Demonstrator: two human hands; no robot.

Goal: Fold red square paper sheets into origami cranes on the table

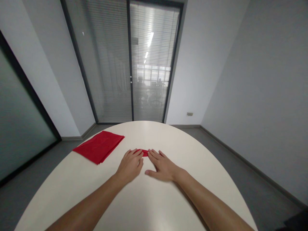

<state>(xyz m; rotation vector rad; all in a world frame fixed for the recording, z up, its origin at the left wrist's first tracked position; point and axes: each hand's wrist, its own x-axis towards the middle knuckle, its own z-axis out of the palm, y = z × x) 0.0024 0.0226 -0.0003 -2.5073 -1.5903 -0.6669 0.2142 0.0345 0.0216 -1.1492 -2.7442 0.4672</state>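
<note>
A narrow folded strip of red sheet [145, 153] lies on the round white table [144, 128] between my two hands. Whether it is paper or cloth I cannot tell. Fingers of my left hand [131, 163] rest curved over its left end, partly hiding it, and the thumb is apart from them, closer to me. At the right end, the fingertips of my right hand [162, 165] lie flat and touch the strip. That hand's thumb is stretched out to the left over the tabletop.
A larger stack of folded red sheets [99, 147] lies at the table's left edge. Beyond the table are a glass partition with blinds [150, 80], grey-white walls and a wall socket [190, 114]. A dark object [297, 221] shows at the lower right corner.
</note>
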